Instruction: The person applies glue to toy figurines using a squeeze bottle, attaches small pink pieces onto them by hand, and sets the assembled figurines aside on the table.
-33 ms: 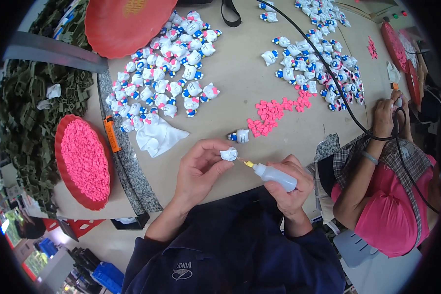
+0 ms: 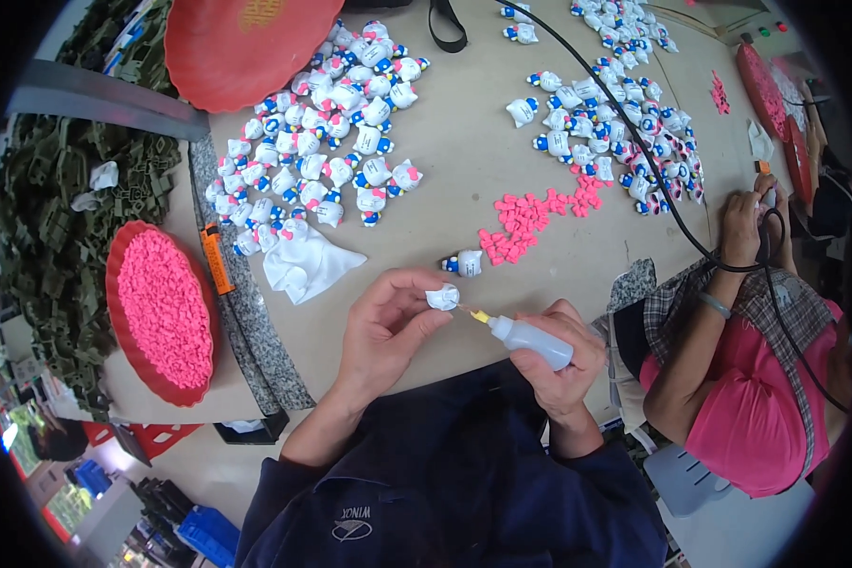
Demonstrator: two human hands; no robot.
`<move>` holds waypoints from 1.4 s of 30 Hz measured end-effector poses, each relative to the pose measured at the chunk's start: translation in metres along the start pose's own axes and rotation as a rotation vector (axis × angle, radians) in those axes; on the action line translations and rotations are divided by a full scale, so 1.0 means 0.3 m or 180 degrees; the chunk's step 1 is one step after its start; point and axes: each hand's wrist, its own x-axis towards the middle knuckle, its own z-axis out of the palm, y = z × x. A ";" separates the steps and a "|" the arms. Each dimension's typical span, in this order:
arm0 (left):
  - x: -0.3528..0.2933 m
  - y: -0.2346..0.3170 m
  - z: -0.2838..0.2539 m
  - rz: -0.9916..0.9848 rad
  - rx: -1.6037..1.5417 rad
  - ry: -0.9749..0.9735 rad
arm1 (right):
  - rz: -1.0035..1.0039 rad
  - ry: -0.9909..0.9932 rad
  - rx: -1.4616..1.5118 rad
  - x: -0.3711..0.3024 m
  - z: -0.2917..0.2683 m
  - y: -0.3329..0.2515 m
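Above the tan tabletop's (image 2: 473, 123) near edge, the left hand (image 2: 388, 331) pinches a small white moulded piece (image 2: 442, 298); the right hand (image 2: 570, 358) curls its fingers round a translucent plastic squeeze bottle (image 2: 532, 343) (tip at the piece). Bare room stretches far, between left (image 2: 322, 133) and right heaps (image 2: 625, 123) of white-and-blue figures. Pale lettering marks the navy jacket (image 2: 445, 473).

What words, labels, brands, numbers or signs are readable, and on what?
Navy jacket: pale chest lettering above an oval emblem, inverted in view; legible, wording withheld.
Upper red scalloped tray: gold symbol, cut off by the picture edge; not transcribed.
White-and-blue cat figurines: tiny dark print, too small to read.
Squeeze bottle: no print visible.
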 end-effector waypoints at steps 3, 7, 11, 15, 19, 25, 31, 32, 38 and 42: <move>0.000 -0.005 -0.005 0.0035 -0.0088 -0.0015 | 0.0043 -0.0084 -0.0005 0.002 0.003 -0.005; -0.003 0.005 0.004 0.0011 -0.0021 0.0001 | 0.0089 -0.0115 0.0007 0.003 0.007 -0.009; -0.003 0.004 0.004 -0.0005 -0.0015 -0.0010 | 0.0173 -0.0107 0.0025 -0.001 0.007 -0.008; -0.001 0.001 0.001 0.0014 -0.0008 -0.0009 | 0.0154 -0.0107 0.0020 -0.003 0.005 -0.009; 0.001 0.000 0.004 0.0014 -0.0020 0.0000 | 0.0146 -0.0089 0.0036 -0.001 0.007 -0.010; 0.001 0.001 -0.003 -0.0019 0.0052 0.0026 | 0.0138 -0.0065 -0.0002 0.002 0.005 -0.013; 0.001 -0.004 -0.003 0.0021 0.0017 0.0056 | 0.0159 -0.0023 -0.0021 -0.001 0.004 -0.013; 0.000 -0.005 -0.003 0.0027 0.0025 0.0054 | 0.0211 -0.0019 -0.0017 -0.001 0.004 -0.011; 0.000 -0.008 -0.005 0.0006 -0.0043 0.0099 | 0.0349 -0.0025 0.0098 -0.004 -0.008 -0.006; -0.017 -0.005 -0.014 -0.0024 0.0021 0.0086 | 0.1015 0.0229 0.0740 -0.008 0.002 0.010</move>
